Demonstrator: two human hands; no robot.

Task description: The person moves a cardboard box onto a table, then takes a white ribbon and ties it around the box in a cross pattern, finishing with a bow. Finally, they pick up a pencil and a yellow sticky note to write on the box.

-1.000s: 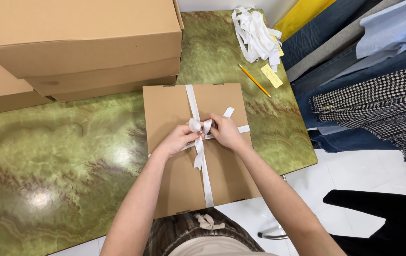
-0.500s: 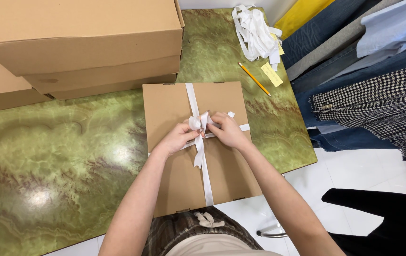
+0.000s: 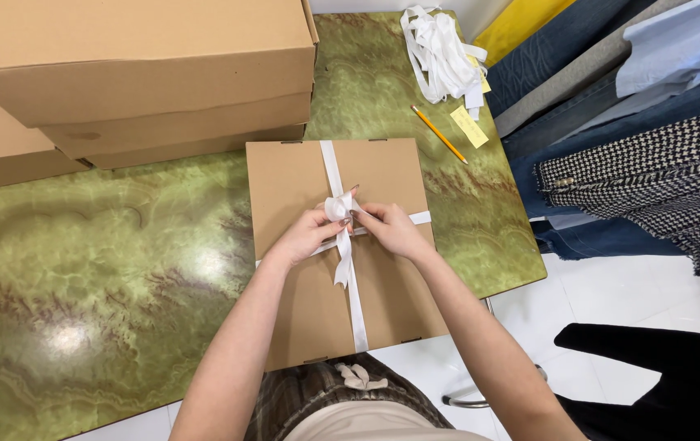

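A flat brown cardboard box (image 3: 383, 294) lies on the green marbled table (image 3: 105, 286), its near edge jutting past the table's front. A white ribbon (image 3: 332, 163) crosses it lengthwise and sideways. At the crossing, my left hand (image 3: 305, 237) and my right hand (image 3: 391, 229) both pinch the ribbon's knot (image 3: 338, 209), fingertips meeting over a small loop. A loose ribbon tail (image 3: 343, 265) hangs down from the knot along the lid.
Large stacked cardboard boxes (image 3: 138, 73) fill the table's back left. At the back right lie a pile of white ribbon (image 3: 440, 53), a yellow pencil (image 3: 440, 135) and a yellow slip (image 3: 470, 126). Hanging clothes (image 3: 636, 155) crowd the right side.
The short ribbon end that stuck out to the right of the knot has been drawn in. Both hands stay at the knot, shifted only slightly.
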